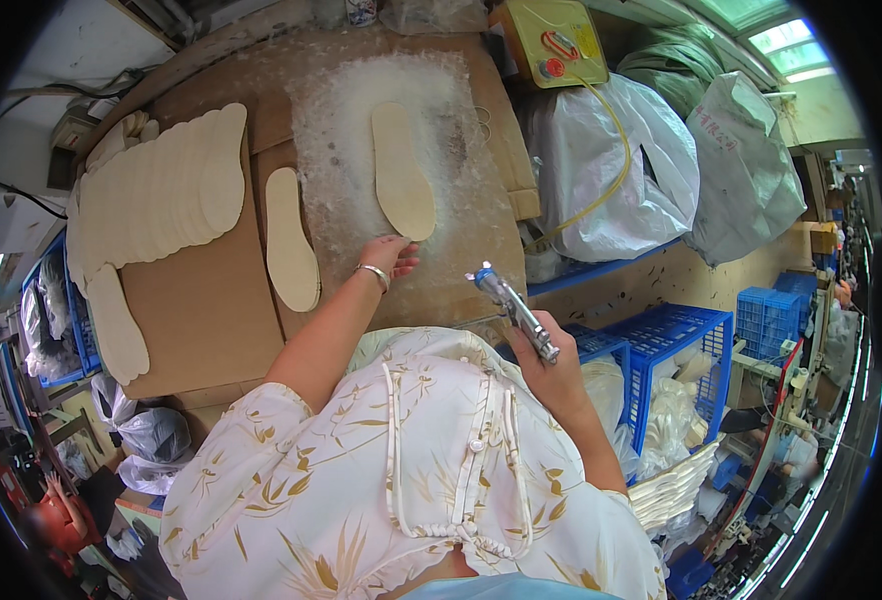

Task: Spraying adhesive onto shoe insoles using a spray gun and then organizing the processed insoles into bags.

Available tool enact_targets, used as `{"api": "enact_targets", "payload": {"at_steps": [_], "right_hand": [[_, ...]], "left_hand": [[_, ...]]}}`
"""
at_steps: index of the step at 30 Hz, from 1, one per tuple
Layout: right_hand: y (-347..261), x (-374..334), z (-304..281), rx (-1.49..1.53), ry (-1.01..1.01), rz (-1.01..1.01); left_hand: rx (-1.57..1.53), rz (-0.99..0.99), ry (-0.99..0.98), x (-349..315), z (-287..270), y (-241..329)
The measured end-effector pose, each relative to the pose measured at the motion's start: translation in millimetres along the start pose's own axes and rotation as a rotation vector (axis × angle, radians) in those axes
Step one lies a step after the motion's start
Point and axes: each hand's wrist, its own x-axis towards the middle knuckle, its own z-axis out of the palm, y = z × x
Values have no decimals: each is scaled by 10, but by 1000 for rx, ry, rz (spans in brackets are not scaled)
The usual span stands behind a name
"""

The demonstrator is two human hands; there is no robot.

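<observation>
Insole (404, 175): pale, flat, its wider near end right at the fingers of the left hand (391, 260); the rest of it stretches away beyond them
Left hand: fingers slightly curled, tips at the insole's near edge; whether they pinch it or only touch it, I cannot tell; a bracelet (372, 277) circles the wrist just behind them
Right hand (553, 368): fingers wrapped firmly round a silver spray gun (514, 310); its front end points up and leftward from them, apart from the insole
Patterned top (361, 480): white with golden-brown leaves; on the body side of both sets of fingers
Whitened patch (331, 120): under the insole, spreading outward past the left fingers
Second insole (292, 240): left of the left fingers, clear of them; lying by itself
Overlapping insoles (161, 190): farther left of those fingers, fanned in a long row; brown cardboard (206, 310) shows below them
Blue crate (716, 385): to the right of the right fingers
White sack (601, 150): beyond the right fingers; a yellow hose (625, 150) runs down across it
Yellow can (571, 20): farther out past the right fingers; the hose meets it
Person in red (66, 520): well behind the left fingers, off to the left
</observation>
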Motion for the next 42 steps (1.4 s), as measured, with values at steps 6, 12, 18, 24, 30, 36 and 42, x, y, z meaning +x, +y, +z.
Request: {"api": "enact_targets", "payload": {"at_steps": [6, 12, 18, 24, 30, 36, 42], "right_hand": [[-20, -35, -13, 10, -45, -33], [46, -11, -33, 6, 29, 49], [-14, -44, -33, 12, -76, -20], [41, -61, -69, -23, 11, 78], [169, -45, -81, 29, -46, 71], [81, -87, -101, 45, -75, 133], [207, -85, -61, -5, -18, 101]], "left_hand": [[-11, 1, -4, 6, -18, -22], [-28, 15, 19, -5, 1, -23], [-34, 21, 19, 10, -16, -42], [-31, 15, 22, -2, 5, -41], [-31, 9, -16, -32, -32, -47], [-44, -5, -88, -51, -84, -57], [-36, -8, -63, -83, -57, -39]]}}
